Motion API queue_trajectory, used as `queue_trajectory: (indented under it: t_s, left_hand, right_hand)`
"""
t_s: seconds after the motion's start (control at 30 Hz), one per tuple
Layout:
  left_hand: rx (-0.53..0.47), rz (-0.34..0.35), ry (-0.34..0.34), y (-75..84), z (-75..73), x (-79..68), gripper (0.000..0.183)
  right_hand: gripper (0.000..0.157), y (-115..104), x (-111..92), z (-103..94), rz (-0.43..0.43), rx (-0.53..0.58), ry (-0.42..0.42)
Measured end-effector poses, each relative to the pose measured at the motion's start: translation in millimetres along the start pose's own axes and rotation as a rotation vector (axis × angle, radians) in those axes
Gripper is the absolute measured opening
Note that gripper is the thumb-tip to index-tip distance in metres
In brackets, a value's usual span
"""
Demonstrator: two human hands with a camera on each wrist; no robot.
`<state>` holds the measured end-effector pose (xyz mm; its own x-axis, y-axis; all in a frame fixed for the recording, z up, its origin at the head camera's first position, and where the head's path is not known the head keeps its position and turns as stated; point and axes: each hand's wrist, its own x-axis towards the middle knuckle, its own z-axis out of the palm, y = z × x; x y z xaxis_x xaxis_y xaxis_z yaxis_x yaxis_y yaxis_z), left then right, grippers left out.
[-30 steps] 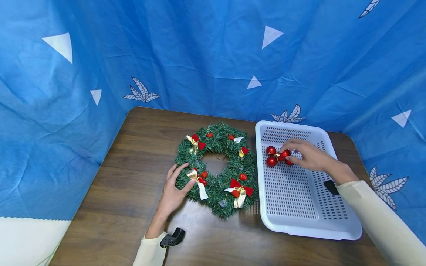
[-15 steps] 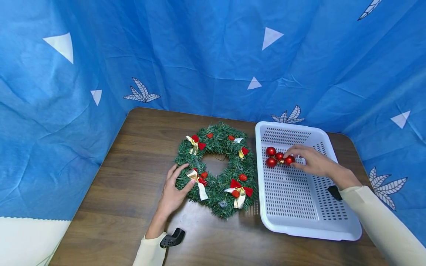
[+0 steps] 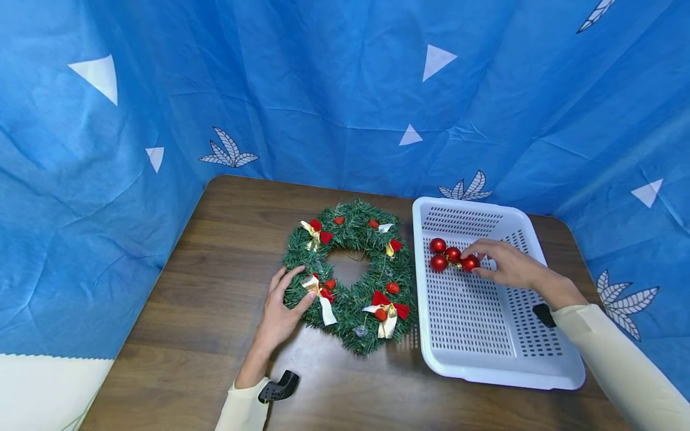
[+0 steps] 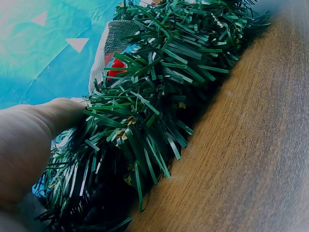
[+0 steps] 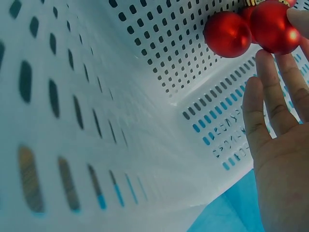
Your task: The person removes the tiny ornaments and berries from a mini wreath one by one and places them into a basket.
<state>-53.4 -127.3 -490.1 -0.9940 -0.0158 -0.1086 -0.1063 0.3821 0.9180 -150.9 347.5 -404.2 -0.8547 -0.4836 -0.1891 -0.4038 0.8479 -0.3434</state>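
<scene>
Apparently the right hand pinches a bauble.

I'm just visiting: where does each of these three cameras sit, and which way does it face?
Head: on the person's head, facing forward and down at the wreath, white basket and table; left hand, right hand and sleeved arms show.
Left wrist: on that wrist, facing the wreath's green fringe close up; part of the left hand shows at the left.
Right wrist: on that wrist, facing into the basket, towards red balls; the right hand shows at the right.
Shared: head and right wrist both show the red balls.
</scene>
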Motion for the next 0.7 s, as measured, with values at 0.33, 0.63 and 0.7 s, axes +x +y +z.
queue_trajectory:
  t_s: [0.33, 0.63, 0.7]
  left_hand:
    - [-0.003, 0.000, 0.000, -0.3, 0.4, -0.1, 0.060]
    - [0.001, -0.004, 0.003, -0.1, 0.4, -0.6, 0.060]
    - [0.001, -0.003, 0.003, 0.4, 0.3, -0.6, 0.060]
  right_hand:
    - [0.042, 0.8, -2.5, -2.0, 0.023, -0.006, -0.010]
    - [0.041, -0.5, -4.5, -4.4, 0.029, 0.014, 0.001]
    - [0.041, -0.2, -4.6, -4.1, 0.021, 0.013, 0.003]
